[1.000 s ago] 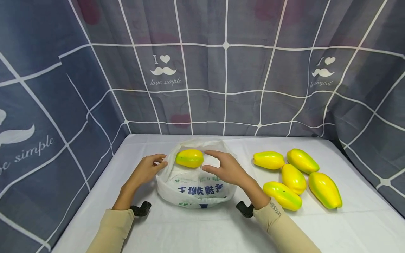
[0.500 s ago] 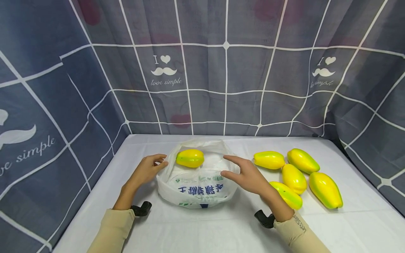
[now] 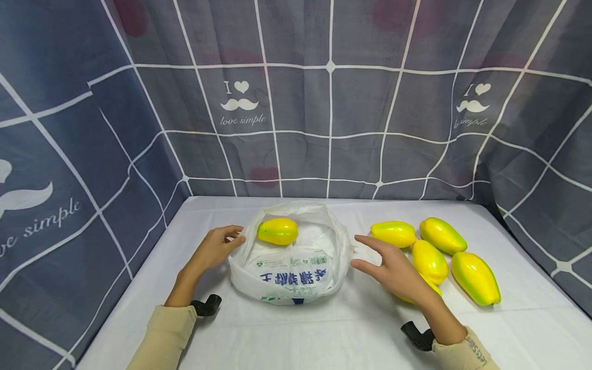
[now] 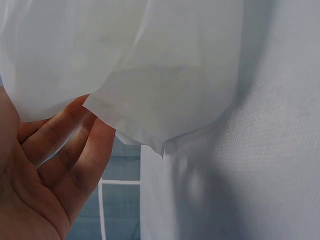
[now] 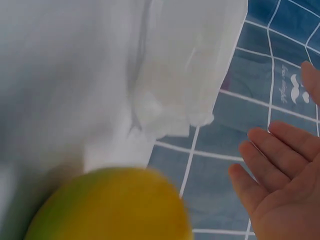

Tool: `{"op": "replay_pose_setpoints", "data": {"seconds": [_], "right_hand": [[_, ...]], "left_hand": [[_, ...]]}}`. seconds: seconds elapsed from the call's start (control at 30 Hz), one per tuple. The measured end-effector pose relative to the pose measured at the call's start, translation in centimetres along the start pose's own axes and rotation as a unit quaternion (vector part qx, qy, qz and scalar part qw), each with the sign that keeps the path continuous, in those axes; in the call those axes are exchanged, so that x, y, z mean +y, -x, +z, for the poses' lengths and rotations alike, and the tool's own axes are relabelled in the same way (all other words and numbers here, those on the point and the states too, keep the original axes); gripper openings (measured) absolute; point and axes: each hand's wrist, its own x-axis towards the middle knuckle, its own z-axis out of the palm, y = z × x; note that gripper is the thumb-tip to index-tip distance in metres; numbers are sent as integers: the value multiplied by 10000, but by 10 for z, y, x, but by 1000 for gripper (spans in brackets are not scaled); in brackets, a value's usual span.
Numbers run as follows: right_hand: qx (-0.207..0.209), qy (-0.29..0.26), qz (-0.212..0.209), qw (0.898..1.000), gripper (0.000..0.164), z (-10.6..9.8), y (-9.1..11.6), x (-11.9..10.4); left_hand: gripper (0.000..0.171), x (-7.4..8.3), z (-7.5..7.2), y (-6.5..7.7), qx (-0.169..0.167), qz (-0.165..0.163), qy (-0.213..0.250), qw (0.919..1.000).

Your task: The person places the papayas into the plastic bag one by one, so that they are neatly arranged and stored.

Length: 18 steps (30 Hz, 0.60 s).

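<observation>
A white plastic bag (image 3: 242, 280) with blue print stands with its mouth spread wide. Inside it lies one yellow-green papaya (image 3: 278, 231). My left hand (image 3: 215, 249) pinches the bag's left rim between thumb and fingers; in the left wrist view its fingers (image 4: 82, 155) lie along the thin edge. To the right of the bag, my right hand (image 3: 393, 267) is in the air, fingers spread and holding nothing. It partly covers the nearest papaya (image 3: 406, 298) in the head view. A papaya (image 5: 115, 205) looms large and blurred below that hand in the right wrist view.
Several more papayas, such as this one (image 3: 393, 234) and the outermost one (image 3: 476, 278), lie grouped on the right of the white-covered table (image 3: 296, 339). A grey checked curtain (image 3: 296, 103) closes off the back and sides.
My right hand has drawn back from over the bag, beside the papaya in it, and moved right towards the grouped papayas. The left hand and the bag's left rim have stayed put.
</observation>
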Motion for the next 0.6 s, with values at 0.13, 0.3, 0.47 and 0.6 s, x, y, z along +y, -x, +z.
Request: {"op": "replay_pose_setpoints", "data": {"seconds": [0.13,0.3,0.47,0.6], "right_hand": [[18,202,69,9998,63,-9,9,7],[29,249,110,9996,63,-18,19,18],[95,325,199,9992,61,-26,32,23],[94,403,379,9984,61,-33,44,26]], "left_hand": [[40,-2,-1,0,1,-2,-37,10000],[40,-4,-1,0,13,30,-5,10000],[40,-2,-1,0,14,14,23,10000],[40,0,-1,0,7,21,50,10000]]}}
